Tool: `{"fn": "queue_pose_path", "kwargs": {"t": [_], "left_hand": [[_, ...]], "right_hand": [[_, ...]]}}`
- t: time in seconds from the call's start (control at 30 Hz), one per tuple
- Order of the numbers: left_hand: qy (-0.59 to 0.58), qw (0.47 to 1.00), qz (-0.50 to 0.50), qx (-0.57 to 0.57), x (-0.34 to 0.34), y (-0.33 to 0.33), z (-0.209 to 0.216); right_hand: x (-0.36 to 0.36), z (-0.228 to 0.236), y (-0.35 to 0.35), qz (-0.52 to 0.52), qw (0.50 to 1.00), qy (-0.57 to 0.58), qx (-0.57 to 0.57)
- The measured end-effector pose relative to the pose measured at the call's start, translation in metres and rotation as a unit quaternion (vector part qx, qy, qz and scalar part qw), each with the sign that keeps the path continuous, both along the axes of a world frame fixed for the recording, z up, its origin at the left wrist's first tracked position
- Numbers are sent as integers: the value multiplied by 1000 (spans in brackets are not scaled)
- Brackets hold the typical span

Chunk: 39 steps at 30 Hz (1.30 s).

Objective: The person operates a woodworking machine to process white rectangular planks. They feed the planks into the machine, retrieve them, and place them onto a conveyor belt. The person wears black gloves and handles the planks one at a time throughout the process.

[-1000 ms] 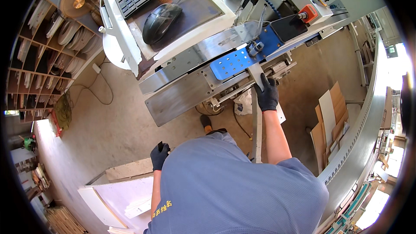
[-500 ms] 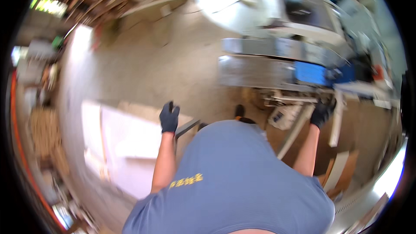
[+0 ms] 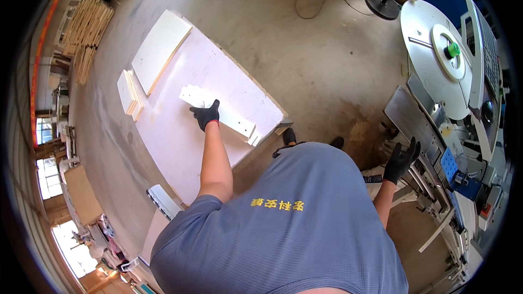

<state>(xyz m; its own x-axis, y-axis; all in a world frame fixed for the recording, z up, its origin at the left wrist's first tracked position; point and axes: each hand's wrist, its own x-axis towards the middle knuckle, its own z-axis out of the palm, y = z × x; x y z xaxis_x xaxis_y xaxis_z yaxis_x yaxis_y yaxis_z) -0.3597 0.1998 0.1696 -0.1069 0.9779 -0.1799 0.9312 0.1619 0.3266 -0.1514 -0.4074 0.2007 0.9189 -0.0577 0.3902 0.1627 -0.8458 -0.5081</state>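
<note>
My left hand [image 3: 206, 114], in a black glove, reaches over a white-topped table. Its thumb and fingers are spread at the middle of several long, narrow white board strips [image 3: 234, 120] with small dark holes. Whether the fingertips touch the strips I cannot tell. Off to the right, my right hand [image 3: 400, 162], also gloved in black, hangs with its fingers apart and holds nothing. It is beside the metal bed [image 3: 406, 113] of a machine with a blue perforated piece [image 3: 449, 163] on it.
At the table's far left lie a large white panel [image 3: 159, 49] and a small stack of boards [image 3: 129, 93]. A round white disc with a green knob [image 3: 452, 50] stands at the far right, next to a keyboard [image 3: 489, 49]. A cable [image 3: 310, 17] lies on the floor.
My view has turned left, so the white-topped table shows more fully. My left hand has moved out over the white strips. My right hand has come away from the machine's edge, fingers spread.
</note>
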Motion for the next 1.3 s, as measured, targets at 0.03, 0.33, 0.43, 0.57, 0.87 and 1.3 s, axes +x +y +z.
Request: {"fn": "queue_pose_path", "kwargs": {"t": [0.03,0.33,0.43,0.57,0.87,1.3], "left_hand": [[-12,999,16,-39,-7,6,-4],[-313,948,-51,-3,-77,62,-24],[-442,892,-31,-91,-36,34,46],[-592,795,-126,-34,34,-22,88],[-601,662,-403,-196,145,-242,135],[-537,600,-578,-129,175,-232,195]], "right_hand": [[0,0,9,12,1000,-5,-6],[-11,-8,61,115,991,30,56],[-13,4,81,155,973,84,146],[-5,61,147,260,938,143,178],[-7,69,220,345,930,40,124],[-37,49,89,227,974,-16,1]]}}
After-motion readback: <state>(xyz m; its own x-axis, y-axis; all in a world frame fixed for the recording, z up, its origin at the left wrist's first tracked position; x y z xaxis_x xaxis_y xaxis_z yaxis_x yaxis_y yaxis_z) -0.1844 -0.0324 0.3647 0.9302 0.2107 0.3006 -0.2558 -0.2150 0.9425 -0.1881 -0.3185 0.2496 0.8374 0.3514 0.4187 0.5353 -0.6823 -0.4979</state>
